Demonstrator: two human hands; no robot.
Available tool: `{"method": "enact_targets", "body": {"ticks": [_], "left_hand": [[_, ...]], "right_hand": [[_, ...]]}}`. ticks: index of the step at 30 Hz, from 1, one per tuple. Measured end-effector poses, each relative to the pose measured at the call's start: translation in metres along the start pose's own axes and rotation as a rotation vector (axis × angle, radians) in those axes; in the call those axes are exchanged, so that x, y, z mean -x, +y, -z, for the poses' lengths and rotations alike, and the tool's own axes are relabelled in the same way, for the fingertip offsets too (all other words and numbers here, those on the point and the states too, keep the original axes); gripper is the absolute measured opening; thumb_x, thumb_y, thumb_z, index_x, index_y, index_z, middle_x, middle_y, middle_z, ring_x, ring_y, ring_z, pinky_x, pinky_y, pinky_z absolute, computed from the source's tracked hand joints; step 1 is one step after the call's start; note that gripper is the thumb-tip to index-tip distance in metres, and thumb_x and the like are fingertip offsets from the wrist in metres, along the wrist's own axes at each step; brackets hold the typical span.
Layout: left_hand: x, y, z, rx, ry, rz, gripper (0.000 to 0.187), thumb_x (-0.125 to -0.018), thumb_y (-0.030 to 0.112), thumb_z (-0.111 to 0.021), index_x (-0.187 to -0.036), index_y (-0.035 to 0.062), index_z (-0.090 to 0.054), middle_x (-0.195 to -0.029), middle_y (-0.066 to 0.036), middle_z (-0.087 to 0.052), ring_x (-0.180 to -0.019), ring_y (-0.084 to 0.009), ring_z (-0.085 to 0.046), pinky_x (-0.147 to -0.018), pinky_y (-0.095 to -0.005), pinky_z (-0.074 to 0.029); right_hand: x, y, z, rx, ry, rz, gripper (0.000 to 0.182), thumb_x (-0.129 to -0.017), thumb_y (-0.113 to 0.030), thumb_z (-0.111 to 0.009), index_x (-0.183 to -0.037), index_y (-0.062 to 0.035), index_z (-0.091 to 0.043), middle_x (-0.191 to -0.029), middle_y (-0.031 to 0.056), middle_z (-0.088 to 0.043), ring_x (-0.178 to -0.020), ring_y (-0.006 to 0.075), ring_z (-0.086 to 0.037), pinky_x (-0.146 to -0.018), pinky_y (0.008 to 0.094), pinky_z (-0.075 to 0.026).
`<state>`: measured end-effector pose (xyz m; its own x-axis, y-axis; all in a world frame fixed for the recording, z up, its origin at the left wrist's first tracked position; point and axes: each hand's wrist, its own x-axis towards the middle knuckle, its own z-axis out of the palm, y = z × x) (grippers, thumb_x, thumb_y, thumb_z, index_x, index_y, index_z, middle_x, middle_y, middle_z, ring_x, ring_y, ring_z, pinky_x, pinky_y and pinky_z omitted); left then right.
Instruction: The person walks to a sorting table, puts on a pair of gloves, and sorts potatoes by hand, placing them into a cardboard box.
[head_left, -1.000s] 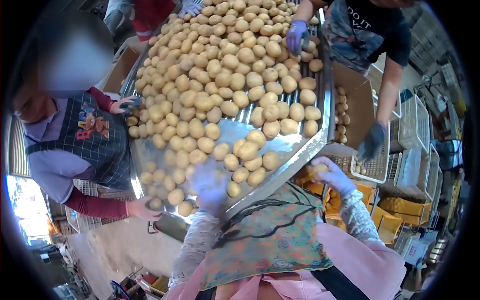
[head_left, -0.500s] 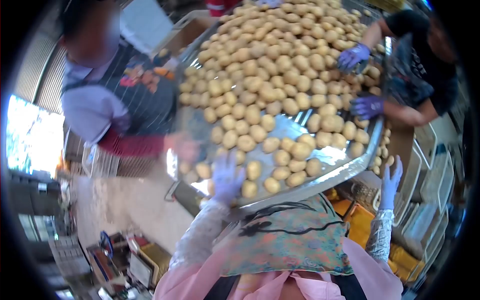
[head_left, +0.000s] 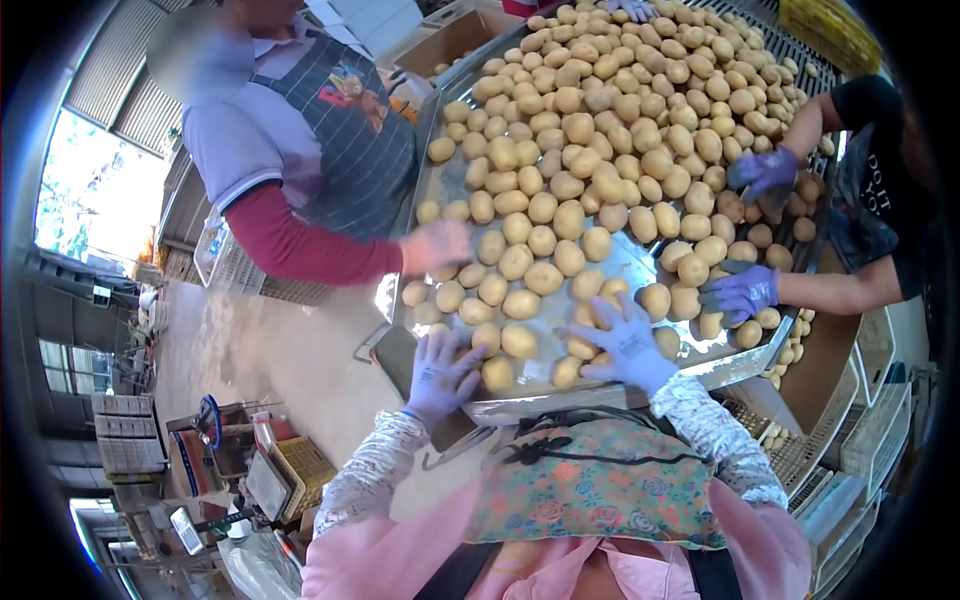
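Observation:
A large heap of potatoes (head_left: 600, 150) covers a shiny metal sorting table (head_left: 640, 265). My left hand (head_left: 440, 378), in a pale purple glove, lies at the near left edge with fingers spread beside a few potatoes. Its fingertips are close to a potato (head_left: 497, 374). My right hand (head_left: 628, 345), gloved the same way, is spread over the near potatoes with its fingers apart, touching or just above some of them. A single potato (head_left: 566, 372) sits below its fingertips. Neither hand is closed around anything.
A co-worker in a striped apron (head_left: 365, 150) reaches a blurred hand over the left side. Another co-worker's gloved hands (head_left: 745, 292) work among potatoes on the right. White crates (head_left: 870, 400) stand at right, a cardboard box (head_left: 470, 35) behind, and a yellow crate (head_left: 303, 465) lower left.
My right hand has come from beyond the table's right edge onto the near potatoes. My left hand has drawn back to the near edge. The view has shifted.

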<state>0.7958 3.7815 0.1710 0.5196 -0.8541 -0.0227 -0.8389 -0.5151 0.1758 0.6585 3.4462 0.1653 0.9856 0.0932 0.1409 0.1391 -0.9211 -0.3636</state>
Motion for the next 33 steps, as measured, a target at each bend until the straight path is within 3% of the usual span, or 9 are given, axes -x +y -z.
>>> {"method": "enact_targets", "body": {"ticks": [7,12,16,21,24,26,28,29,33], "left_hand": [[-0.081,-0.035,-0.037,-0.1,0.43,0.258,0.048,-0.091,0.034,-0.06,-0.131,0.0081,-0.057,-0.139,-0.022,-0.05,-0.124,-0.0419,-0.049,-0.107,-0.0549,-0.035],[-0.151,-0.057,-0.025,0.031,0.051,0.551,0.048,-0.096,0.034,-0.051,-0.139,0.0137,-0.051,-0.127,-0.021,-0.06,-0.112,-0.0375,-0.06,-0.093,-0.053,-0.046],[-0.159,-0.123,-0.05,0.236,-0.224,0.529,0.048,-0.099,0.036,-0.045,-0.144,0.0204,-0.045,-0.104,-0.02,-0.067,-0.096,-0.035,-0.067,-0.084,-0.0465,-0.052],[-0.162,-0.09,-0.065,0.949,0.235,0.786,0.039,-0.097,0.03,-0.057,-0.135,0.0199,-0.058,-0.113,-0.017,-0.066,-0.093,-0.033,-0.066,-0.085,-0.0425,-0.052],[-0.162,-0.008,-0.028,0.329,0.484,0.477,0.039,-0.097,0.028,-0.058,-0.133,0.0136,-0.061,-0.113,-0.014,-0.067,-0.093,-0.0296,-0.066,-0.083,-0.0391,-0.052],[-0.165,0.046,-0.039,0.827,0.512,0.187,0.043,-0.097,0.027,-0.059,-0.135,0.005,-0.057,-0.113,-0.014,-0.066,-0.103,-0.0265,-0.064,-0.086,-0.0368,-0.052],[-0.156,0.118,-0.026,1.007,0.115,-0.115,0.05,-0.095,0.026,-0.062,-0.138,0.0017,-0.053,-0.125,-0.019,-0.061,-0.119,-0.0333,-0.058,-0.098,-0.0407,-0.048],[-0.156,0.153,-0.004,0.779,0.053,-0.213,0.054,-0.093,0.027,-0.063,-0.139,0.0017,-0.051,-0.131,-0.02,-0.057,-0.125,-0.0352,-0.053,-0.104,-0.0429,-0.044],[-0.137,0.163,-0.009,0.397,0.128,-0.453,0.067,-0.086,0.032,-0.068,-0.141,0.0014,-0.046,-0.137,-0.02,-0.053,-0.129,-0.0374,-0.049,-0.109,-0.0506,-0.036]], "right_hand": [[-0.058,-0.06,-0.037,-0.106,-0.064,0.18,0.053,-0.072,-0.042,-0.077,-0.121,-0.023,-0.065,-0.139,0.0082,-0.049,-0.123,0.0378,-0.046,-0.098,0.0539,-0.041],[-0.032,-0.021,-0.039,-0.251,0.013,0.353,0.032,-0.077,-0.035,-0.073,-0.103,-0.016,-0.068,-0.122,0.0057,-0.06,-0.112,0.0322,-0.055,-0.091,0.0482,-0.044],[0.004,0.039,-0.012,-0.168,0.111,0.003,0.024,-0.08,-0.028,-0.071,-0.1,-0.0156,-0.069,-0.113,0.0069,-0.063,-0.107,0.0317,-0.057,-0.089,0.0466,-0.045],[0.028,0.035,0.017,-0.055,0.441,-0.182,0.023,-0.083,-0.018,-0.07,-0.105,-0.0149,-0.069,-0.115,0.0105,-0.062,-0.106,0.0287,-0.059,-0.089,0.0425,-0.048],[0.053,0.024,0.002,-0.706,0.29,-0.489,0.028,-0.091,-0.021,-0.067,-0.118,-0.0158,-0.066,-0.12,0.0081,-0.062,-0.112,0.0253,-0.059,-0.095,0.0378,-0.048],[0.051,-0.002,0.012,-1.178,0.312,-0.521,0.042,-0.098,-0.029,-0.062,-0.136,-0.0127,-0.055,-0.132,0.0074,-0.058,-0.113,0.0245,-0.062,-0.097,0.0355,-0.049],[0.044,-0.012,0.028,-2.058,0.41,-0.804,0.046,-0.102,-0.031,-0.055,-0.143,-0.0132,-0.047,-0.13,0.0069,-0.058,-0.107,0.0236,-0.064,-0.095,0.0361,-0.052],[0.046,-0.002,0.024,-2.281,0.391,-0.588,0.045,-0.102,-0.035,-0.053,-0.14,-0.0122,-0.048,-0.126,0.0093,-0.06,-0.104,0.0246,-0.065,-0.089,0.0348,-0.055],[0.096,0.052,0.001,-2.425,0.524,-0.613,0.043,-0.102,-0.039,-0.051,-0.134,-0.0108,-0.052,-0.121,0.0137,-0.062,-0.103,0.0277,-0.065,-0.079,0.0352,-0.058]]}}
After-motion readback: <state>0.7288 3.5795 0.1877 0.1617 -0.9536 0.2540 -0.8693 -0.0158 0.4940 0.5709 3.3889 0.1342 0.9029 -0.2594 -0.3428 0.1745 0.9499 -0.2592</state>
